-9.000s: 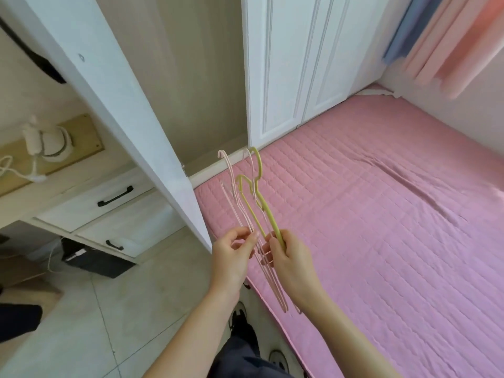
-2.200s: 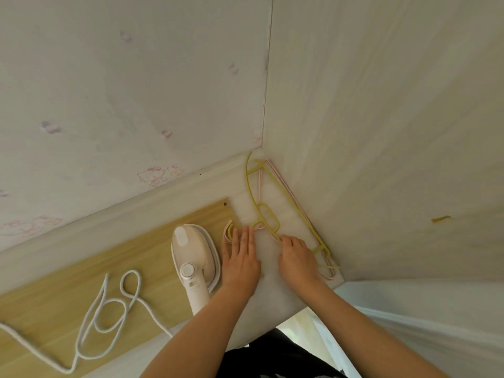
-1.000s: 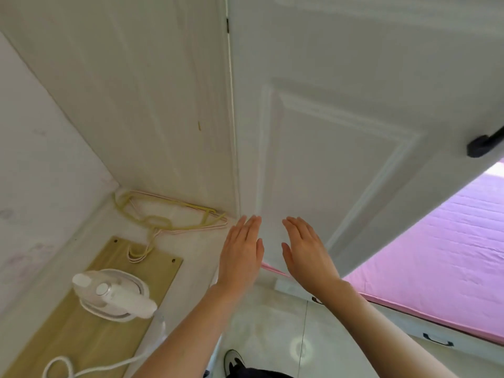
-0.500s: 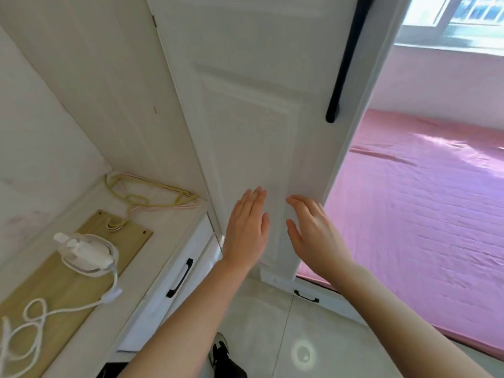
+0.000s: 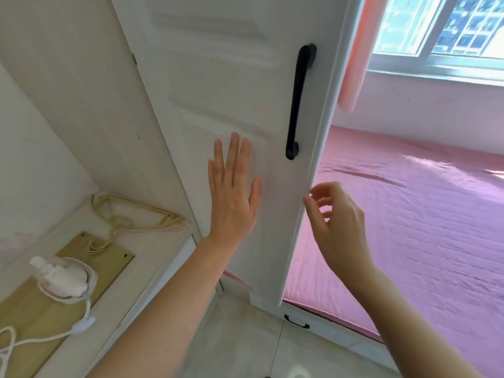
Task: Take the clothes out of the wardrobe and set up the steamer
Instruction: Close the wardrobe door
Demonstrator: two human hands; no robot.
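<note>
Pink quilted bed (image 5: 422, 214) occupies the right side, below a bright barred window (image 5: 441, 25) with a pink curtain (image 5: 354, 66) at its left edge. White wall (image 5: 409, 110) under the sill; pale tiled floor (image 5: 245, 336) below.

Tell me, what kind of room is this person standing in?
Most likely a bedroom. A white wardrobe door with a black handle stands beside a bed with a pink quilted cover, and clothes hangers lie on a shelf near a white handheld steamer.
</note>
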